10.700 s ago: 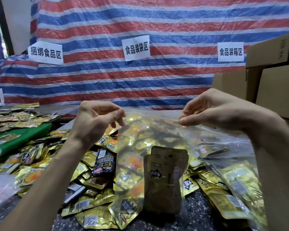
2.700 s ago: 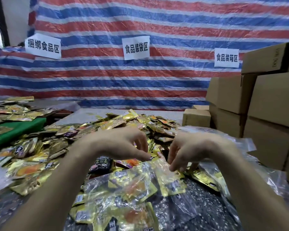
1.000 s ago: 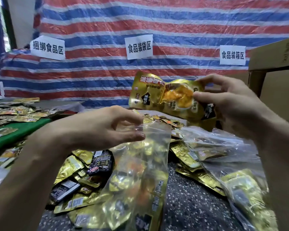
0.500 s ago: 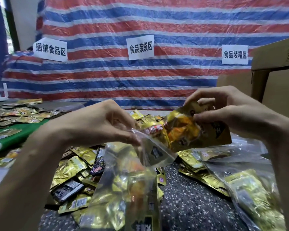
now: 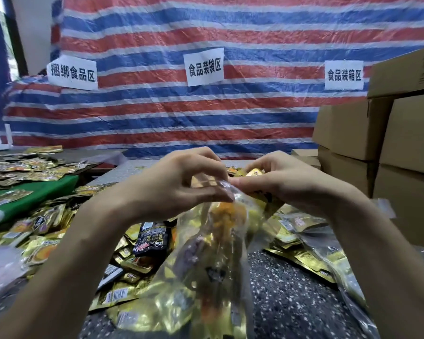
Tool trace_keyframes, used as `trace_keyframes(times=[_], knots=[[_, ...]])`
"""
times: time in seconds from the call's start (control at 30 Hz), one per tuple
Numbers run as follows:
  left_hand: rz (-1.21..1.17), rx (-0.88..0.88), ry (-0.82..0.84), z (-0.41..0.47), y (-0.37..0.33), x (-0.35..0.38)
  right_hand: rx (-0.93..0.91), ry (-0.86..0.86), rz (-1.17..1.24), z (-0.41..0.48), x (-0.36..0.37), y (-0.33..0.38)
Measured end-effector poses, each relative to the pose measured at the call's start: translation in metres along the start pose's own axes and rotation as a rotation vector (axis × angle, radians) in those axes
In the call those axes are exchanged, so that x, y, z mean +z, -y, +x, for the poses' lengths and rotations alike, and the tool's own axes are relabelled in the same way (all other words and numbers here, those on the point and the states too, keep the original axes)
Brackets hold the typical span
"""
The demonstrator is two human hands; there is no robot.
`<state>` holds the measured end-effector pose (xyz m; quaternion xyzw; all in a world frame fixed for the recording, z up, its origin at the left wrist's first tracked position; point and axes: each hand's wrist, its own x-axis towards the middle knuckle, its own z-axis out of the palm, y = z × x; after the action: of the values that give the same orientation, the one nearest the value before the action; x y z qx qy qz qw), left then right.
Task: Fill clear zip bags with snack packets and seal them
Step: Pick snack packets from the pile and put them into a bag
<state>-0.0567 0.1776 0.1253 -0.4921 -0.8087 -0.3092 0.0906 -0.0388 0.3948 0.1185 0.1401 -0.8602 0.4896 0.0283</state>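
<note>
Head view: clear plastic zip bag [image 5: 206,277], part-full of gold foil snack packets, sits mid-frame over the table. The left hand [image 5: 171,189] pinches its mouth and the right hand [image 5: 287,187] grips a gold packet [image 5: 267,199] at that mouth. Dark speckled tabletop [image 5: 287,302] has loose gold packets [image 5: 47,228] left and filled clear bags [image 5: 328,265] right, with a red-blue striped tarp [image 5: 181,113] behind and brown cardboard boxes [image 5: 402,143] stacked at the right edge.

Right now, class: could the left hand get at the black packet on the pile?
Probably yes. The black packet lies uncovered just below the left hand, beside the clear bag. But its fingers pinch the bag's mouth, so it would have to let go first.
</note>
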Motion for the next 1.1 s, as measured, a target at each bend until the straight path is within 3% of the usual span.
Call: trace_keyframes(times=[0.13,0.33,0.43,0.6,0.73,0.87,1.1], knots=[[-0.019,0.045,-0.02,-0.001,-0.002,-0.004,0.141,-0.002,0.225,0.004,-0.003,-0.007],[0.029,0.071,-0.067,0.004,0.001,0.005,0.081,0.254,-0.091,0.0,0.011,-0.005],[0.01,0.074,-0.084,0.005,0.002,0.004,0.036,0.354,-0.078,-0.003,0.022,0.003],[0.019,0.088,-0.185,0.001,0.006,-0.005,0.006,0.267,0.0,0.0,0.021,0.006],[0.033,0.062,-0.271,0.001,0.011,-0.01,-0.012,0.197,-0.191,-0.004,0.011,0.014],[0.093,0.021,-0.28,-0.001,0.015,-0.011,-0.111,0.253,-0.518,-0.01,0.003,0.016],[0.138,0.014,-0.26,-0.001,0.008,-0.004,-0.02,0.36,-0.504,-0.013,0.018,0.015]])
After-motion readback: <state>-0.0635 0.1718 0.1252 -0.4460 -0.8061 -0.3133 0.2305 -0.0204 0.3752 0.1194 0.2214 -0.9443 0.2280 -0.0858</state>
